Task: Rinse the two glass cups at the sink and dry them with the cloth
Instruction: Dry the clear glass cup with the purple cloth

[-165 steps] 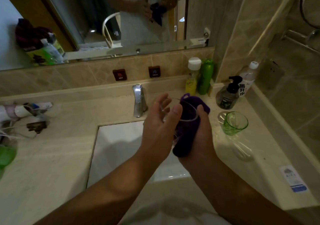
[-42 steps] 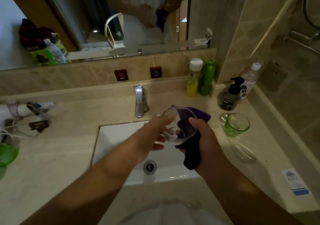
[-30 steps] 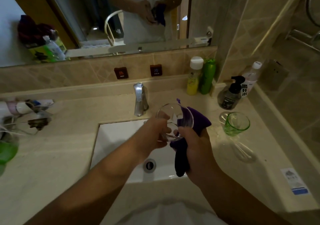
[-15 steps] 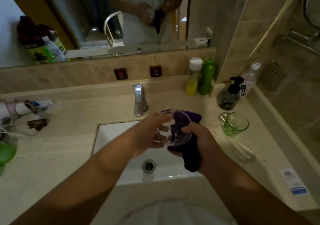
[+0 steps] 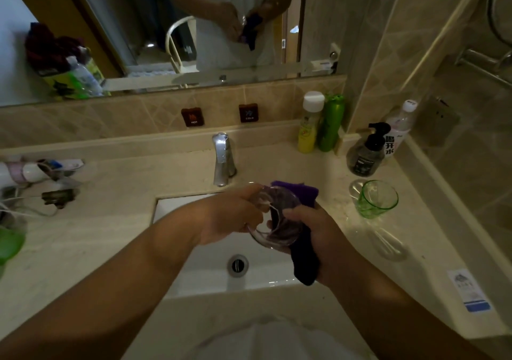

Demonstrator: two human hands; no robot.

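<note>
Your left hand (image 5: 235, 215) grips the clear glass cup (image 5: 273, 218) above the sink (image 5: 194, 271); your right hand (image 5: 307, 223) clutches the purple cloth (image 5: 303, 251) against it. Wet glass could slip and shatter in the basin.

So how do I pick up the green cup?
The green cup stands upright, mouth up, on the counter. Come from the sink side and wrap your fingers round its wall; the round sides suit that, and the bottles crowd behind it.
</note>
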